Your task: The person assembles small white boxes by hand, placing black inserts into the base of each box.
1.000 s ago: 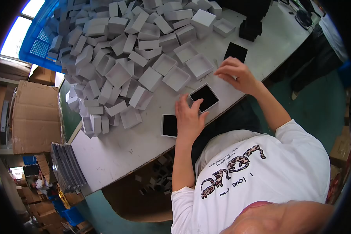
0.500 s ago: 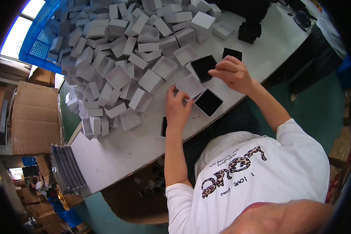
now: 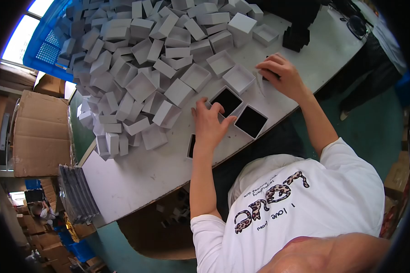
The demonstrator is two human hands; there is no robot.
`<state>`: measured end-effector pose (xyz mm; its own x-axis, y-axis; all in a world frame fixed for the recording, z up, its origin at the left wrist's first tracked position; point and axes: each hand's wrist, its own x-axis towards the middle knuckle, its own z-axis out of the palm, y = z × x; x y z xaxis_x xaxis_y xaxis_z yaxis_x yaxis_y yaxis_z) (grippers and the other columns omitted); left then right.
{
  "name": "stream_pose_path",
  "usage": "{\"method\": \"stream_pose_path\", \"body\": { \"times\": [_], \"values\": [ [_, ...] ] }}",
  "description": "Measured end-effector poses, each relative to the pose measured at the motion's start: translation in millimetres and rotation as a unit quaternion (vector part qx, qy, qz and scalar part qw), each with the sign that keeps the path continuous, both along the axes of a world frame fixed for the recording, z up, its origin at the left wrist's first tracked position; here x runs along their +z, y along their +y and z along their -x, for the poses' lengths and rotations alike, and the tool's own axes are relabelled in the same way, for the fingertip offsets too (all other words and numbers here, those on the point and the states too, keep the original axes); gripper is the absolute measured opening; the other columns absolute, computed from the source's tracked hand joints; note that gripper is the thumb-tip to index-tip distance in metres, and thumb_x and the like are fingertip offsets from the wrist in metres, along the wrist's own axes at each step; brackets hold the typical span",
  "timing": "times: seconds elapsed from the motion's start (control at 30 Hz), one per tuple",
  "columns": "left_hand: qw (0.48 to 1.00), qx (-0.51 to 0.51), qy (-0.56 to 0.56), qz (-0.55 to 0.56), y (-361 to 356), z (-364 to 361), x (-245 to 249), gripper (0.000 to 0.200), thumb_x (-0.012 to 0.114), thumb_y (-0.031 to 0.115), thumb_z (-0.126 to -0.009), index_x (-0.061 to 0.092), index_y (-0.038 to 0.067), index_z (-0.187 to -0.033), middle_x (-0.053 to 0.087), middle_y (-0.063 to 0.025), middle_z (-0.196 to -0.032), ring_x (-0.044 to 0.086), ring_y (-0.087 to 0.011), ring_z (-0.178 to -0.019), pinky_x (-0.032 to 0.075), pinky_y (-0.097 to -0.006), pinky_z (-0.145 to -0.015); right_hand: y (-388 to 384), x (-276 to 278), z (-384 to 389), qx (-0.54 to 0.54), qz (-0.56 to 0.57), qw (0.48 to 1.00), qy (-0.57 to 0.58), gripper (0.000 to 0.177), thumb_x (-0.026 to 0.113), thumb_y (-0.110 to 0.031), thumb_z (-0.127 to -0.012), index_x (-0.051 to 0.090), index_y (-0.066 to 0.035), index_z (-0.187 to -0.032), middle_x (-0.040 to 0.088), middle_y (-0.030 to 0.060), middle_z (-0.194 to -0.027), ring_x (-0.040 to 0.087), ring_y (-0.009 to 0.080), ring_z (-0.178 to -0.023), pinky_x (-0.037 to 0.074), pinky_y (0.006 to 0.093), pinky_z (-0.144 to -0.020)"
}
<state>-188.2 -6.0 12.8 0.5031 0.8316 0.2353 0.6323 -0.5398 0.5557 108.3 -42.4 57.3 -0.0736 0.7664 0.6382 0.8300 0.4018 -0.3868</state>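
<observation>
My left hand [image 3: 210,122] rests at the near-left side of a small white box [image 3: 240,103] with a black insert [image 3: 227,101] inside it. Its fingers are spread, and the index finger and thumb lie along the box's edge. Just right of it a second white box [image 3: 261,133] also holds a black insert [image 3: 250,121]. My right hand [image 3: 283,76] is farther right over the table, its fingers curled over a black pad [image 3: 265,78] that is mostly hidden. Between the hands sits an open white box [image 3: 239,79] without any insert.
A large heap of white box halves [image 3: 141,86] covers the left and back of the table [image 3: 123,182]. Black pieces [image 3: 296,38] are stacked at the back right. Grey flat packs [image 3: 79,195] stand at the left edge. Another person [image 3: 373,68] stands at the far right.
The black insert my right hand held now lies in the box by my left hand. My right hand has moved over another black pad. My left fingers have spread from a pinch.
</observation>
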Motion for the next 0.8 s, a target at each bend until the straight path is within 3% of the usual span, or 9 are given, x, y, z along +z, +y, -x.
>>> {"method": "stream_pose_path", "body": {
  "times": [0.1, 0.17, 0.2, 0.3, 0.37, 0.5, 0.6, 0.7, 0.8],
  "values": [
    [0.997, -0.017, -0.018, -0.066, 14, -21, 17, 0.041, 0.089, 0.041, -0.08, 0.076, 0.011, -0.104, 0.051, -0.0229, -0.138, 0.051, -0.0442, -0.13, 0.044, -0.0522, -0.108, -21, 1, -29, -0.131, 0.056, 0.988, -0.057, 0.021, 0.079, -0.011, -0.088, 0.077, -0.008, -0.109, 0.07, 0.0062, -0.096, 0.066, 0.0285, -0.095, 0.056, 0.039, -0.084],
    [0.994, -0.017, -0.058, -0.095, 22, -54, 21, 0.042, 0.087, 0.046, -0.081, 0.08, 0.012, -0.104, 0.05, -0.023, -0.141, 0.05, -0.0441, -0.132, 0.042, -0.0528, -0.11, -27, -15, -45, -0.12, 0.138, 0.982, -0.051, 0.023, 0.08, -0.011, -0.087, 0.077, -0.009, -0.109, 0.07, 0.0054, -0.098, 0.067, 0.0284, -0.095, 0.057, 0.0387, -0.084],
    [0.99, -0.021, -0.049, -0.133, 21, -68, 20, 0.04, 0.085, 0.046, -0.083, 0.081, 0.016, -0.11, 0.051, -0.0226, -0.143, 0.046, -0.0435, -0.138, 0.035, -0.0565, -0.118, -26, -23, -52, -0.114, 0.176, 0.977, -0.049, 0.023, 0.08, -0.011, -0.087, 0.077, -0.009, -0.11, 0.069, 0.0049, -0.098, 0.067, 0.0283, -0.094, 0.057, 0.0385, -0.084],
    [0.987, -0.022, 0.103, -0.123, 27, -88, -5, 0.036, 0.084, 0.043, -0.085, 0.082, 0.018, -0.11, 0.052, -0.0213, -0.144, 0.042, -0.0421, -0.144, 0.026, -0.0609, -0.124, -22, -32, -63, -0.097, 0.148, 0.983, -0.054, 0.025, 0.081, -0.009, -0.085, 0.078, -0.01, -0.11, 0.068, 0.0047, -0.1, 0.067, 0.0264, -0.093, 0.057, 0.0378, -0.082],
    [0.993, -0.028, 0.072, -0.087, 34, -86, -19, 0.042, 0.085, 0.039, -0.083, 0.078, 0.019, -0.119, 0.053, -0.0189, -0.145, 0.04, -0.0397, -0.147, 0.02, -0.0638, -0.126, -23, -27, -58, -0.107, 0.034, 0.992, -0.057, 0.027, 0.081, -0.005, -0.082, 0.078, -0.01, -0.109, 0.067, 0.004, -0.1, 0.066, 0.0257, -0.091, 0.057, 0.037, -0.081],
    [0.998, -0.028, 0.049, -0.033, 32, -76, -8, 0.081, 0.092, 0.03, -0.074, 0.059, 0.017, -0.147, 0.058, -0.0139, -0.142, 0.044, -0.0346, -0.145, 0.018, -0.0635, -0.126, -15, -8, -18, 0.037, -0.067, 0.991, -0.114, 0.034, 0.08, 0.002, -0.075, 0.079, -0.011, -0.106, 0.067, 0.0026, -0.1, 0.065, 0.0244, -0.091, 0.056, 0.0353, -0.078],
    [1.0, -0.024, -0.007, -0.017, 28, -72, -2, 0.121, 0.098, 0.025, -0.065, 0.029, 0.015, -0.164, 0.06, -0.0109, -0.138, 0.049, -0.0328, -0.139, 0.022, -0.0602, -0.123, 8, -27, 5, 0.125, 0.006, 0.978, -0.168, 0.029, 0.074, 0.001, -0.073, 0.078, -0.011, -0.099, 0.063, 0.0013, -0.098, 0.06, 0.0231, -0.1, 0.053, 0.036, -0.085],
    [0.999, -0.01, -0.02, -0.025, 28, -67, -6, 0.137, 0.099, 0.022, -0.063, 0.011, 0.014, -0.168, 0.061, -0.011, -0.136, 0.051, -0.0331, -0.135, 0.026, -0.056, -0.12, 25, -33, 12, 0.182, 0.097, 0.961, -0.186, 0.023, 0.072, -0.002, -0.073, 0.078, -0.012, -0.093, 0.06, 0.0006, -0.096, 0.057, 0.0226, -0.103, 0.049, 0.0395, -0.093],
    [0.999, -0.019, -0.025, 0.0, 30, -63, -4, 0.134, 0.099, 0.023, -0.064, 0.013, 0.014, -0.167, 0.061, -0.0115, -0.136, 0.052, -0.0337, -0.134, 0.029, -0.0545, -0.117, 34, -27, 17, 0.22, 0.105, 0.948, -0.204, 0.023, 0.071, -0.003, -0.074, 0.079, -0.013, -0.094, 0.062, 0.0003, -0.097, 0.058, 0.0228, -0.108, 0.048, 0.042, -0.099]
  ]
}}
